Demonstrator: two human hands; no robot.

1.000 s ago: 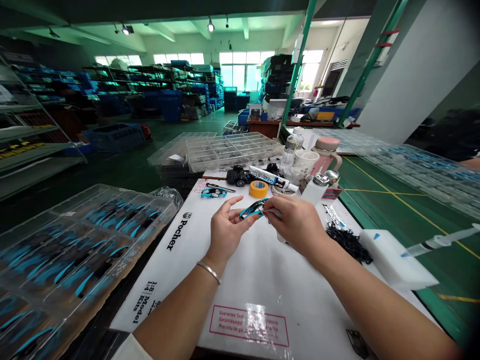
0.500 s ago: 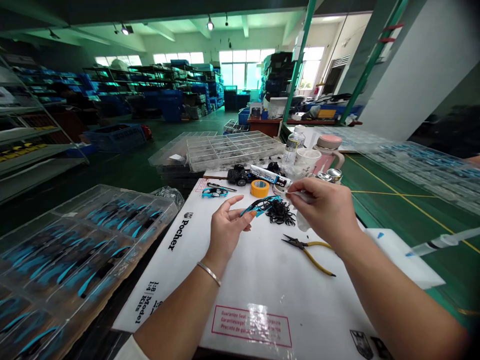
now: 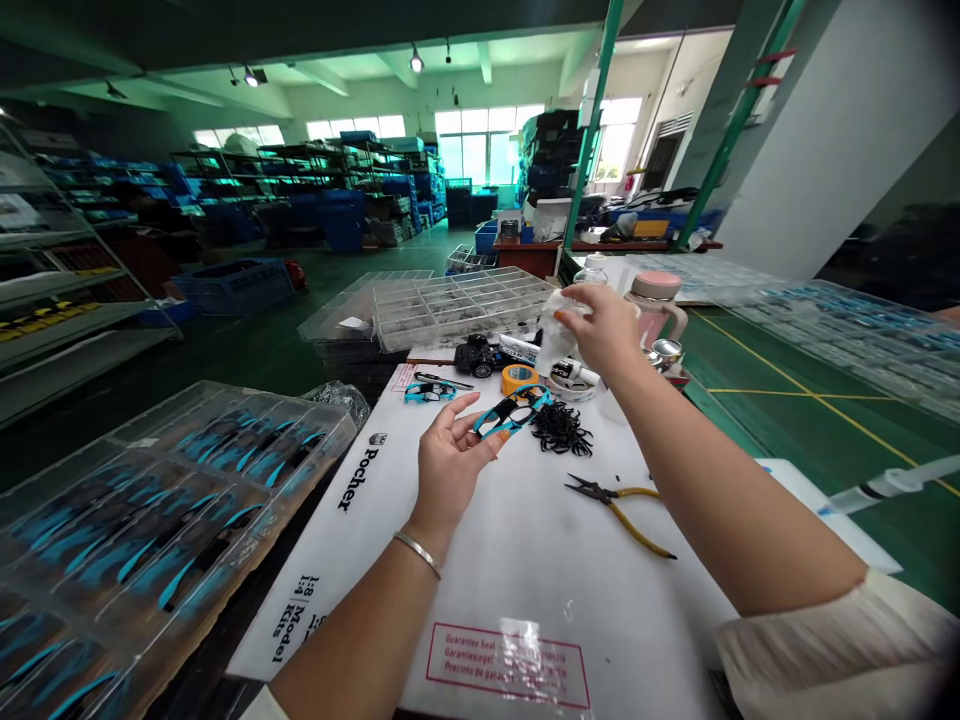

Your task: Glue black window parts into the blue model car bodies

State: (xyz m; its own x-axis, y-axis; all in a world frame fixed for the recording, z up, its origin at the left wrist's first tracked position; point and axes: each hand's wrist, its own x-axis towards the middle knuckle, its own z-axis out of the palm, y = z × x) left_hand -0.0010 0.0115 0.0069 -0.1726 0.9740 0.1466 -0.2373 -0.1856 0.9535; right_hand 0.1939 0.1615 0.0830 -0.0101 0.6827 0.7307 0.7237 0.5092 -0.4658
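My left hand (image 3: 454, 440) holds a blue-and-black plastic frame piece (image 3: 512, 411), apparently a model car body part, between thumb and fingers above the white board. Up near the pink thermos, my right hand (image 3: 600, 325) pinches a crumpled white tissue (image 3: 556, 335). Below the frame piece's right end lies a pile of black strips (image 3: 562, 430). A roll of yellow tape (image 3: 519, 379) sits just behind the piece. A second blue-and-black frame (image 3: 435, 390) rests to the left of it, beside a pen. Yellow-handled pliers (image 3: 619, 505) lie on the board to the right.
A clear compartment tray of blue-and-black parts (image 3: 172, 520) stands at the left. Behind the board are a clear divided tray (image 3: 457, 305), a black model chassis (image 3: 480, 355), a glue tube (image 3: 517, 348) and a pink thermos (image 3: 656, 300). A syringe (image 3: 892, 485) is at the right.
My right hand has moved up and back from beside the frame piece, lifting the tissue. In my left hand the piece has turned so its open frame shows more.
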